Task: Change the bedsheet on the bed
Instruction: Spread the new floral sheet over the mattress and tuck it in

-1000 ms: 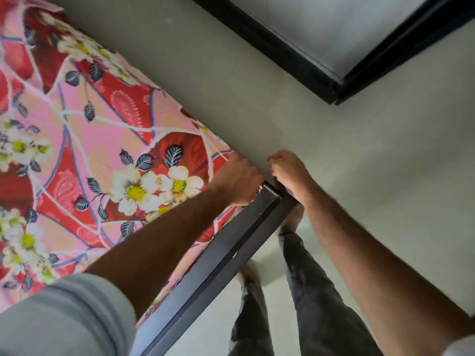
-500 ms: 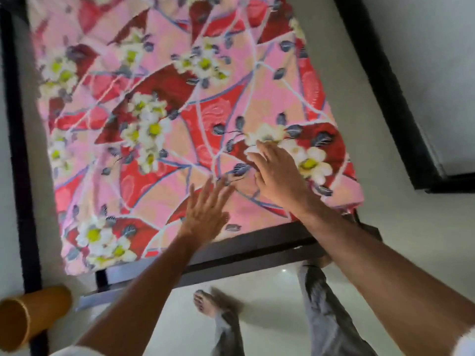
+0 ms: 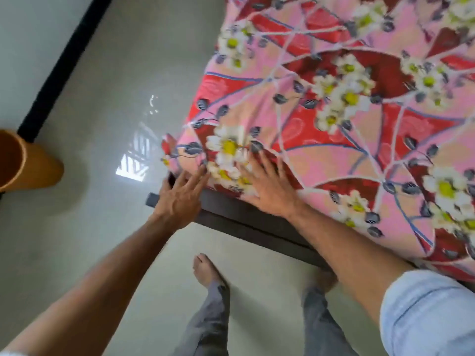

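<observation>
Pink floral bedsheet (image 3: 334, 150) covers the bed — left hand (image 3: 180, 199) and right hand (image 3: 267, 186) spread flat at its corner.

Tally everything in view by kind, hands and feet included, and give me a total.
Hands: 2, left hand and right hand, both flat with fingers straight at the bed corner
Bare feet: 2, one foot, the other foot blurred
Floral bedsheet: 1
Dark bed frame: 1
Orange tube on the floor: 1
Total: 7
</observation>
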